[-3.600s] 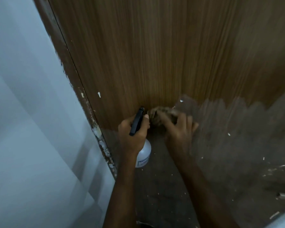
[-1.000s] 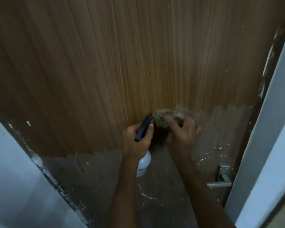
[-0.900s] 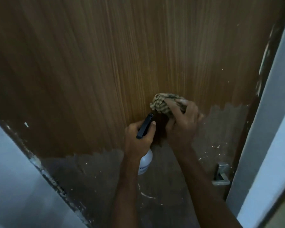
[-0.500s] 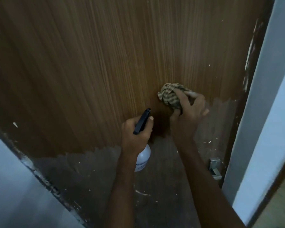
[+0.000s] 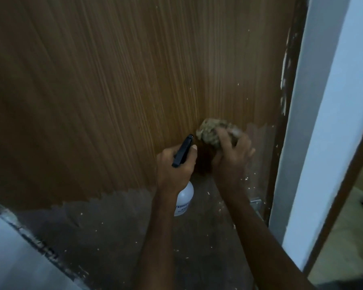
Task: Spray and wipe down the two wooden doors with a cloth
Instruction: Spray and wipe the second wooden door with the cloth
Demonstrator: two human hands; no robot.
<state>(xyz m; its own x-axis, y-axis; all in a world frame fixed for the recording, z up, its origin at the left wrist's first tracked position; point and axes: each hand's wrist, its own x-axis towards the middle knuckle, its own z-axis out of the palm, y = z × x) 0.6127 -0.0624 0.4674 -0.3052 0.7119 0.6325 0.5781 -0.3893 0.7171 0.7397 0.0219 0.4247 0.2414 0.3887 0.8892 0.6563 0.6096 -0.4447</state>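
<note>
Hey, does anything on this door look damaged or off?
Yes. The wooden door has a dull grey band with a jagged top edge across its lower part, dotted with pale specks. White flaking marks run down its right edge.

The right hand (image 5: pixel 231 158) presses a cloth (image 5: pixel 213 132) against the door (image 5: pixel 113 91), right of its middle. Just left of it, the left hand (image 5: pixel 174 170) holds a spray bottle (image 5: pixel 183 197) before the door. The door handle (image 5: pixel 256 203) lies below the right forearm, beside the door frame (image 5: pixel 314 101) on the right.
</note>
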